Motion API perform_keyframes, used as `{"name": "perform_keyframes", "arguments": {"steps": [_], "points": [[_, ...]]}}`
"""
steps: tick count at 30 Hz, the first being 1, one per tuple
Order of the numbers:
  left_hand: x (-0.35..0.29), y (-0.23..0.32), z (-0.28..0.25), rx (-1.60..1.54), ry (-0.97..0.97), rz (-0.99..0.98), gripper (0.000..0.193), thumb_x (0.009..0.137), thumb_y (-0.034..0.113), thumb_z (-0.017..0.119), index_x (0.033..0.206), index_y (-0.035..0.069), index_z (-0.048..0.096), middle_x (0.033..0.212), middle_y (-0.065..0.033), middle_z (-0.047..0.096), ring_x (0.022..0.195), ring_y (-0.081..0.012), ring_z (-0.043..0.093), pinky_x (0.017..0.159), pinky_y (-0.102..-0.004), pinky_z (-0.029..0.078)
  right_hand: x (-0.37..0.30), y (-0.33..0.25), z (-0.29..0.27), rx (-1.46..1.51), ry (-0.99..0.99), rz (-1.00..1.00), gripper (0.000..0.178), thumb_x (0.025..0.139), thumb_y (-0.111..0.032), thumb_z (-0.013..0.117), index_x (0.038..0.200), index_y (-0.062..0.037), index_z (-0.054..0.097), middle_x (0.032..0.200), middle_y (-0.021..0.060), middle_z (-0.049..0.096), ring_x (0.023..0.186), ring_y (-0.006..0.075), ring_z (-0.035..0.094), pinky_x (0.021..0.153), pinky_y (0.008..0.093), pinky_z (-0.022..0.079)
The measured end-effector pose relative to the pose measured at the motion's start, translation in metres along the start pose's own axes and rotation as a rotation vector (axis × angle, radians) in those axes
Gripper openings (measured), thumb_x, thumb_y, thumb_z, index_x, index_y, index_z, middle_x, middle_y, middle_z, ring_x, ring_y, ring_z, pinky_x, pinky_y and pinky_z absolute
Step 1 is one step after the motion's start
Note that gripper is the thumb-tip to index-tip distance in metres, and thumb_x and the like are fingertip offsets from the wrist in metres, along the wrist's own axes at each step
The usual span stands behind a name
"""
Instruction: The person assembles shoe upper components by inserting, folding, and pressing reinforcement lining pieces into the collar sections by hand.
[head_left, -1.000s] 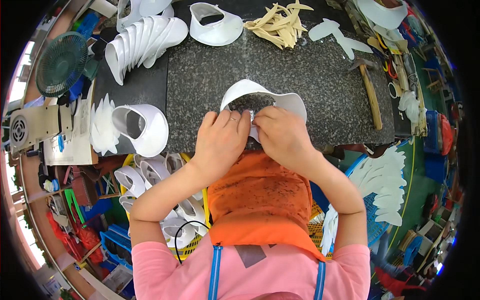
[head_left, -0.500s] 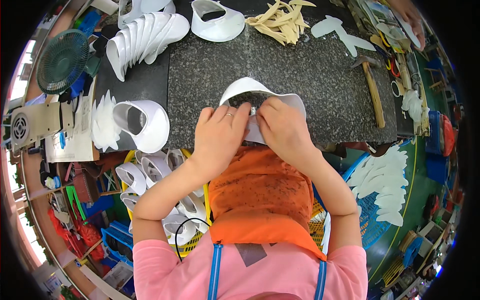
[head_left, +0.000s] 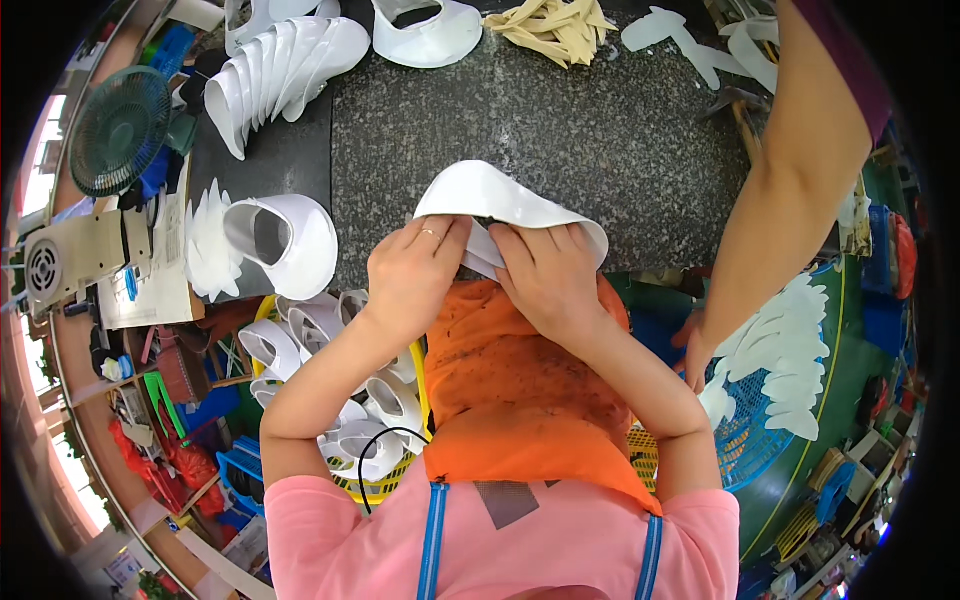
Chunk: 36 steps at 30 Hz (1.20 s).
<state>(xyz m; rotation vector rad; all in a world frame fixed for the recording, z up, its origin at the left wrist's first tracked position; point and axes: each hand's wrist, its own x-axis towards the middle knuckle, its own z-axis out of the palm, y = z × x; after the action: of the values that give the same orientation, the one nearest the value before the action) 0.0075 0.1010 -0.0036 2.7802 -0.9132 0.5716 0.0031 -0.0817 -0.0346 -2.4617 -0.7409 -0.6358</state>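
A glossy white shoe upper [head_left: 500, 190] is held at the near edge of the dark speckled tabletop [head_left: 420, 120]. My left hand [head_left: 412, 272] grips its lower left side, fingertips tucked under the upper's curved band. My right hand [head_left: 548, 275] grips the other side, its fingers likewise reaching inside and partly hidden. Both hands are closed on the upper, a short gap between them. To the left stands another white upper [head_left: 305, 250], beside a fanned pile of thin white pieces [head_left: 210, 245].
Another person's arm [head_left: 805, 190] reaches in from the right, the hand near white pieces [head_left: 780, 350] on a blue basket [head_left: 745, 440]. Nested uppers [head_left: 285, 75] and beige strips [head_left: 555, 30] lie at the back. A yellow basket [head_left: 425, 385] of uppers sits lower left, a hammer [head_left: 735, 100] at right.
Both my hands have shifted slightly, and the upper has tilted so its white outer band faces up more. Another person's arm has come down on the right, partly covering the hammer.
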Motion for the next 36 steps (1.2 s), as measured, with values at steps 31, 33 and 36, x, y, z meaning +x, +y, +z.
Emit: {"name": "perform_keyframes", "arguments": {"steps": [31, 33, 36], "points": [[-0.002, 0.001, 0.003, -0.137, 0.010, 0.119, 0.021, 0.072, 0.016, 0.063, 0.091, 0.008, 0.067, 0.092, -0.0042, 0.057, 0.100, -0.0230, 0.057, 0.094, -0.0436, 0.043, -0.008, 0.002, -0.016, 0.074, -0.024, -0.147, 0.024, 0.070, -0.008, 0.065, 0.092, -0.0004, 0.067, 0.091, 0.0070, 0.059, 0.089, 0.0234, 0.060, 0.092, 0.0467, 0.050], [-0.003, 0.003, 0.002, -0.111, 0.006, 0.114, 0.021, 0.071, 0.017, 0.063, 0.091, 0.009, 0.067, 0.091, -0.0038, 0.056, 0.100, -0.0227, 0.057, 0.095, -0.0450, 0.041, -0.012, 0.002, -0.016, 0.081, -0.020, -0.160, 0.025, 0.071, -0.008, 0.064, 0.094, 0.0009, 0.066, 0.093, 0.0075, 0.059, 0.092, 0.0238, 0.059, 0.094, 0.0470, 0.049], [-0.005, -0.001, 0.000, -0.081, -0.010, 0.117, 0.021, 0.074, 0.017, 0.062, 0.093, 0.009, 0.068, 0.095, -0.0035, 0.058, 0.102, -0.0222, 0.057, 0.097, -0.0471, 0.038, -0.018, -0.004, -0.020, -0.021, -0.045, -0.203, 0.027, 0.071, -0.009, 0.064, 0.096, 0.0001, 0.067, 0.094, 0.0072, 0.060, 0.093, 0.0222, 0.059, 0.096, 0.0464, 0.048]]}}
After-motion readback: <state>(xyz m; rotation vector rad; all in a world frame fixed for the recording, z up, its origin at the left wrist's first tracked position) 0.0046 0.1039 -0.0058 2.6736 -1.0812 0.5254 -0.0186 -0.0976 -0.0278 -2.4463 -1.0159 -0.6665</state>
